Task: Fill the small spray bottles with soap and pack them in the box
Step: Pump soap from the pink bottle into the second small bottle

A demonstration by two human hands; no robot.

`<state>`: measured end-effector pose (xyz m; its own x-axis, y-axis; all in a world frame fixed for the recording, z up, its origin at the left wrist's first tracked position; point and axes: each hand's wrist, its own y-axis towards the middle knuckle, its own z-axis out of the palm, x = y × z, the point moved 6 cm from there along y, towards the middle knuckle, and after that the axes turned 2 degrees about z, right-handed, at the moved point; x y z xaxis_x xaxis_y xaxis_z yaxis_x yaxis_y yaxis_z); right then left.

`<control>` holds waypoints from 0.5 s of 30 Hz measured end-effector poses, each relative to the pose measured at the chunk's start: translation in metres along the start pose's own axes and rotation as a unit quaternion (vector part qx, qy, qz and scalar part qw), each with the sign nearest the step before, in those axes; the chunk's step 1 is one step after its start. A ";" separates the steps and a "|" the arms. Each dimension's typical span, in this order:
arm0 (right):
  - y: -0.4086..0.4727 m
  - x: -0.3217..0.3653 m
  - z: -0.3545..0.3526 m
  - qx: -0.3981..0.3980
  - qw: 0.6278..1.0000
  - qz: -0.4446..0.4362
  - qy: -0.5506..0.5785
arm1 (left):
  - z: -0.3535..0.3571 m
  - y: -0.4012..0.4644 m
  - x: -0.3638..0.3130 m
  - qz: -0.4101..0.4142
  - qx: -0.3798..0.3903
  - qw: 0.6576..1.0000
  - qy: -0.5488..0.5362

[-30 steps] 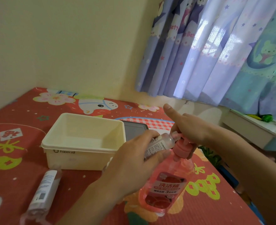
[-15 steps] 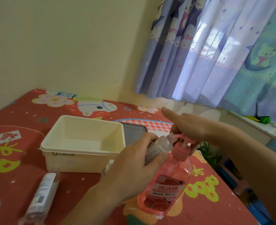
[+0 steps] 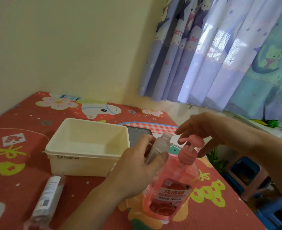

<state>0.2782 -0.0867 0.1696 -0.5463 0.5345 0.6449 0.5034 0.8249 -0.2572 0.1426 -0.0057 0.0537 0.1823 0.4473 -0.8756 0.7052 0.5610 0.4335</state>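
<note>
My left hand [image 3: 137, 168] grips a small clear spray bottle [image 3: 160, 145], uncapped, its open neck tilted up just left of the pump spout. A pink soap pump bottle [image 3: 171, 188] stands on the red mat, its pump head [image 3: 192, 141] raised. My right hand [image 3: 208, 130] hovers over the pump with fingers spread, holding nothing. A cream plastic box [image 3: 65, 156] sits open to the left of my hands, nothing visible inside. A second small clear bottle [image 3: 48, 199] lies on its side at the lower left.
A dark tablet-like slab [image 3: 139, 135] lies behind the box. The red patterned mat [image 3: 20, 130] covers the table against a yellow wall. Curtains [image 3: 220, 55] hang at the right. Low plastic stools [image 3: 246, 173] stand below the table's right edge.
My right hand has lifted off the pump head and opened, and the pump head has risen. My left hand has tilted the small bottle's neck away from the spout.
</note>
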 end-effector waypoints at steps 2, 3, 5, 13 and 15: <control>-0.003 -0.005 -0.002 0.018 0.999 -0.026 -0.032 | -0.002 0.000 0.000 -0.001 -0.008 1.000 -0.014; -0.006 -0.007 -0.002 0.022 0.993 -0.070 -0.087 | -0.003 0.001 0.000 -0.001 -0.016 1.000 -0.023; -0.012 -0.014 0.005 0.021 0.975 -0.125 -0.181 | -0.006 0.001 -0.001 -0.001 -0.035 0.999 -0.033; 0.004 -0.026 -0.001 -0.068 0.958 -0.179 -0.212 | -0.013 0.002 -0.003 -0.009 -0.065 0.998 -0.021; 0.009 -0.029 -0.005 -0.078 0.958 -0.169 -0.217 | -0.014 0.002 -0.002 -0.014 -0.068 0.997 -0.016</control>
<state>0.3015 -0.0959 0.1522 -0.9056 0.2951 0.3045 0.3237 0.9450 0.0471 0.1340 0.0046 0.0599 0.1871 0.4082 -0.8935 0.6111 0.6638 0.4312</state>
